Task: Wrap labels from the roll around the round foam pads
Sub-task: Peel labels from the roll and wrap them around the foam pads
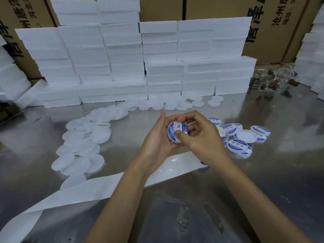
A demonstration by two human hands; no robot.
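So the round white foam pad (177, 133) with the blue and white printed label is up off the desk right now, cradled in the left hand (157, 137). That hand is curled about halfway closed, palm behind the pad and fingers along its far edge. The right hand (201, 135) is mostly closed too, thumb pressing flat on the label face and the other fingers hooked over the top rim.

Handling-wise, my read is these pads weigh next to nothing and are soft enough to dent if you pinch hard. I'd hold one by the rim with a loose cupped grip like this and press the label down with the flat of a thumb, not a nail. The label looks glossy, so probably a bit slippery until the sticky side bites.

The long white strip of label backing (87, 190) trails across the shiny metal desk (263, 190) under both forearms, toward the near left corner. Can't tell how many labels are left on it.

The pile of bare white foam discs (82, 144) snakes along the left, and the finished labelled pads (238, 137) sit in a small heap just right of the hands. Stacked white foam boxes (122, 58) line the back. Judging by the piles, plenty still to do.
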